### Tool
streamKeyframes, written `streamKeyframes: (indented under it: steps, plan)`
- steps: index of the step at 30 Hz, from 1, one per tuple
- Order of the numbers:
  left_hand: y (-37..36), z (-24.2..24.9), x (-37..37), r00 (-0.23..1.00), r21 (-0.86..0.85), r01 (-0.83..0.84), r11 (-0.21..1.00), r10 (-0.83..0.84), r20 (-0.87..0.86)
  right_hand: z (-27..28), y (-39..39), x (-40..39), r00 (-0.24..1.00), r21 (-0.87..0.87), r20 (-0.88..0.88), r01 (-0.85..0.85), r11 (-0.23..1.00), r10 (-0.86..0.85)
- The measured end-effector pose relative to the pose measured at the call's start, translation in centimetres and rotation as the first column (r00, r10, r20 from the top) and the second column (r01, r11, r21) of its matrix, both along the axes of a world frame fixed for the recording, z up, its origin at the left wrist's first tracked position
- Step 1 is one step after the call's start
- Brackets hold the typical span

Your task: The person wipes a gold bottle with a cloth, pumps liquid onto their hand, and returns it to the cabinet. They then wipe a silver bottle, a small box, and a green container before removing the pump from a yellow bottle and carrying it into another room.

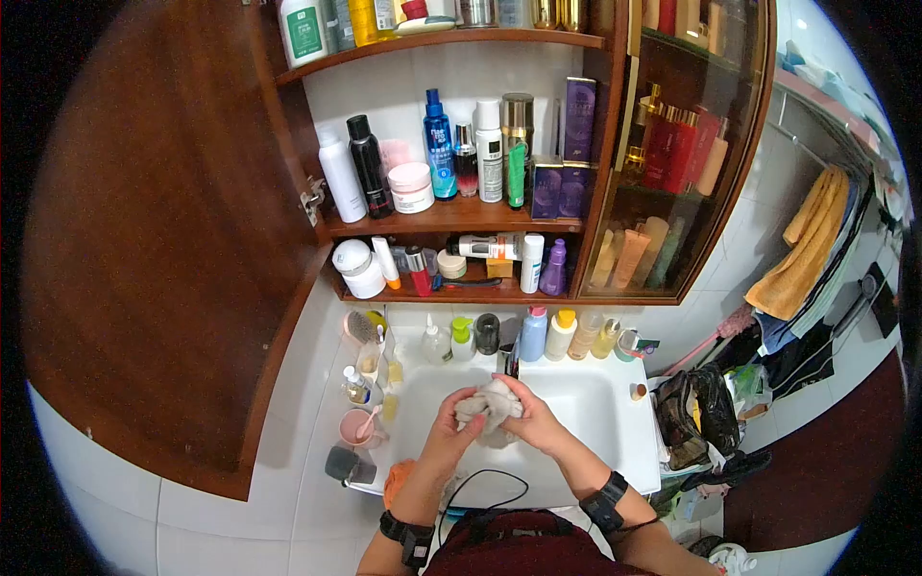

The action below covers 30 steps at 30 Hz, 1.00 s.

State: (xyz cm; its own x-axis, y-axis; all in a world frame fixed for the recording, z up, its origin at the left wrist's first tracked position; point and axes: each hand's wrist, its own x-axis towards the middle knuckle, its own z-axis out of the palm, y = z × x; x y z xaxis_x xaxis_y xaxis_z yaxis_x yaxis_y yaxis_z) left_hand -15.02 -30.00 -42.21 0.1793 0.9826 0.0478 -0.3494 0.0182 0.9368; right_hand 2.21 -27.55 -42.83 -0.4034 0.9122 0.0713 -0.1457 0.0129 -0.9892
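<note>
A crumpled, pale grey-white cloth (494, 407) is bunched up between my two hands over the white sink (576, 403). My left hand (453, 415) grips it from the left side, fingers curled onto the folds. From the right, my right hand (534, 415) holds the same cloth, with its fingers over the top and its thumb at the near side. Part of the cloth hangs below my hands. Behind it, the dark faucet (507, 363) is partly hidden.
Bottles, including a blue one (533, 334) and a yellow-capped one (560, 336), line the sink's back edge. A pink cup (357, 428) stands at left. Above is a wooden cabinet (451, 228) full of toiletries, its door (144, 240) swung open. Towels (802, 245) hang at right.
</note>
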Motion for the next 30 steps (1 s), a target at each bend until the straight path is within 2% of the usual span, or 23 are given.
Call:
streamKeyframes:
  steps: [1, 2, 4, 7, 8, 10, 12, 13, 14, 15, 16, 17, 19, 20, 23, 25, 27, 29, 30]
  plan:
    - [-0.4, -0.1, 0.3, 0.998, 0.034, -0.064, 0.997, 0.064, -0.001, 0.7, -0.1, -0.1, 0.999, 0.036, -0.023, -0.024, 0.999, 0.025]
    - [-0.7, -0.2, 0.4, 0.992, 0.068, -0.127, 0.99, 0.128, 0.0, 1.6, -0.4, -0.2, 0.994, 0.098, 0.056, -0.097, 0.99, 0.092]
    - [-1.3, 0.6, 0.1, 0.979, -0.1, -0.167, 0.981, 0.177, 0.103, 3.9, -0.9, -0.5, 0.952, 0.202, 0.225, -0.254, 0.946, 0.208]
    - [-1.4, 0.8, -0.8, 0.937, -0.256, -0.166, 0.952, 0.233, 0.258, 8.2, 0.3, 0.0, 0.786, 0.241, 0.576, -0.427, 0.871, 0.226]
    - [-1.4, 0.7, -1.1, 0.917, -0.292, -0.157, 0.944, 0.248, 0.311, 8.3, 1.3, 0.1, 0.793, 0.239, 0.579, -0.388, 0.89, 0.19]
    - [-1.5, 0.8, -1.4, 0.906, -0.317, -0.167, 0.933, 0.272, 0.324, 9.6, 4.3, 0.9, 0.766, 0.527, 0.626, -0.277, 0.803, -0.147]
    - [-1.6, 1.2, -1.6, 0.894, -0.349, -0.157, 0.924, 0.283, 0.347, 12.9, 6.5, 1.3, 0.838, 0.684, 0.385, 0.022, 0.729, -0.386]
    - [-1.6, 1.8, -1.6, 0.887, -0.364, -0.142, 0.92, 0.282, 0.366, 14.5, 7.8, 1.6, 0.834, 0.679, 0.337, 0.105, 0.726, -0.436]
    - [-1.4, 2.3, -1.6, 0.88, -0.378, -0.126, 0.917, 0.28, 0.385, 17.1, 8.2, 1.7, 0.775, 0.637, 0.384, 0.17, 0.752, -0.501]
    - [-1.0, 2.5, -1.7, 0.872, -0.349, -0.083, 0.934, 0.237, 0.429, 18.0, 10.2, 1.9, 0.761, 0.795, 0.2, 0.243, 0.556, -0.618]
    - [-0.6, 2.5, -1.9, 0.861, -0.317, -0.039, 0.948, 0.193, 0.471, 19.5, 11.6, 2.3, 0.779, 0.81, 0.13, 0.273, 0.519, -0.613]
    - [0.0, 2.7, -1.9, 0.847, -0.283, 0.003, 0.959, 0.148, 0.511, 20.7, 13.1, 2.6, 0.704, 0.854, 0.078, 0.319, 0.412, -0.706]
    - [1.5, 4.7, -1.9, 0.866, -0.273, 0.029, 0.961, 0.113, 0.487, 24.1, 14.4, 2.7, 0.587, 0.889, 0.052, 0.342, 0.305, -0.808]
    - [2.3, 5.7, -1.9, 0.875, -0.27, 0.041, 0.962, 0.096, 0.474, 25.3, 15.6, 2.9, 0.584, 0.882, 0.077, 0.338, 0.328, -0.808]
    - [5.1, 7.4, -1.2, 0.929, 0.001, -0.02, 1.0, 0.018, 0.369, 27.7, 18.9, 3.1, 0.449, 0.936, 0.089, 0.268, 0.229, -0.889]
    - [7.0, 9.6, -0.6, 0.985, 0.213, -0.066, 0.975, 0.03, 0.167, 28.9, 20.7, 3.0, 0.388, 0.938, 0.126, 0.254, 0.237, -0.913]
    - [9.5, 11.4, 0.0, 0.993, 0.4, -0.085, 0.913, 0.11, -0.04, 29.9, 22.0, 2.9, 0.35, 0.937, 0.169, 0.234, 0.26, -0.922]
    - [12.4, 12.6, 0.6, 0.941, 0.552, -0.081, 0.83, 0.246, -0.231, 30.8, 22.8, 2.6, 0.337, 0.931, 0.221, 0.206, 0.301, -0.915]
    - [13.1, 14.0, 0.9, 0.907, 0.568, -0.121, 0.814, 0.323, -0.271, 31.1, 23.3, 2.5, 0.312, 0.932, 0.241, 0.189, 0.309, -0.919]
